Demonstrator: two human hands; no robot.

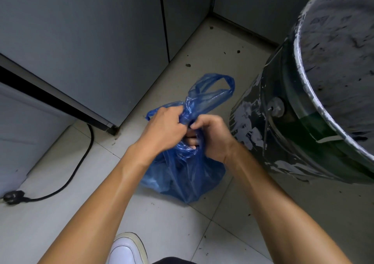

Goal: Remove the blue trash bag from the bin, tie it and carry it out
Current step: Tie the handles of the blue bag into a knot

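Far left, at about eight o'clock, a black power cord with its plug [14, 197] lies loose on the pale tiled floor [172, 223], curling up toward the grey metal cabinet [85, 41] at ten o'clock. Down at six o'clock, the toe of a white shoe [127, 249] pokes in. Now centre: the translucent blue plastic trash bag [182, 174] is out of the bin and sitting on the tiles, dark shapes showing through it, though I cannot make out what they are. The left hand [164, 128] is clenched on the gathered neck, and one handle loop [212, 89] sticks up toward twelve o'clock. The right hand [212, 136] is closed on the twisted plastic too, fingers threaded through it, touching the left. Over at two o'clock stands the paint-spattered dark green bucket bin [293, 132] with a wire handle, just beside the bag, grey-crusted inside.
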